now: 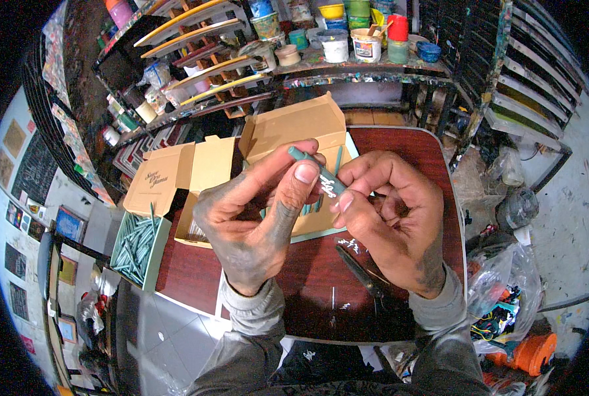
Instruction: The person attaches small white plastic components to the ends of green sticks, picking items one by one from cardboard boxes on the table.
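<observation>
My left hand (258,211) pinches one end of a teal pen-like tube (321,175) with white lettering, thumb on top. The other end is gripped between thumb and fingertips of my right hand (396,218). Both hands hold it slanted above the table, over the near side of an open cardboard box (293,127). Several teal sticks of similar colour lie in that box, partly hidden by my hands. On the tabletop below my right hand lies a long black tool (359,269), its kind unclear. Small white bits (349,245) are scattered beside it.
At the left of the dark red table (413,152) stands an open box of many teal sticks (134,249). Another open carton (190,214) sits between the boxes. Paint pots (335,46) crowd the back shelf. A plastic bag (505,297) lies at the right.
</observation>
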Demonstrator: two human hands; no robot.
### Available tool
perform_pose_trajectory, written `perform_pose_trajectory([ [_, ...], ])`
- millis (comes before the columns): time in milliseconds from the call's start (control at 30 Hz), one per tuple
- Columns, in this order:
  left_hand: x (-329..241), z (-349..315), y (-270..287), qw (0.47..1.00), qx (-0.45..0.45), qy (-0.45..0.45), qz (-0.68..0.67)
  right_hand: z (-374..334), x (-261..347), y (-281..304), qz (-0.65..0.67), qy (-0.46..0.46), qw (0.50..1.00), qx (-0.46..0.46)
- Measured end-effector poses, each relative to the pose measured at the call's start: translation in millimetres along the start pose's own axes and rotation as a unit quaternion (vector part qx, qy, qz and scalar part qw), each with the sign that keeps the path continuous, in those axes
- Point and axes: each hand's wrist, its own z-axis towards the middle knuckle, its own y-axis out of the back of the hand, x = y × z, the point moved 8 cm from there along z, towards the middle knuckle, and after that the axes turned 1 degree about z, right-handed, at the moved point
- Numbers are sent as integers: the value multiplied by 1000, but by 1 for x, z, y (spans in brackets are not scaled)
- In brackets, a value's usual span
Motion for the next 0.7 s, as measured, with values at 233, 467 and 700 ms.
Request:
perform_pose_trajectory([
  [233,2,-1,-1,1000,6,-3,-25,-1,-3,2,26,-15,999,-13],
  [467,1,-1,-1,1000,13,-3,-23,-1,0,2,-12,-6,1000,-13],
  [700,2,-1,-2,999,19,-8,-29,-3,-5,4,16,-29,999,-30],
])
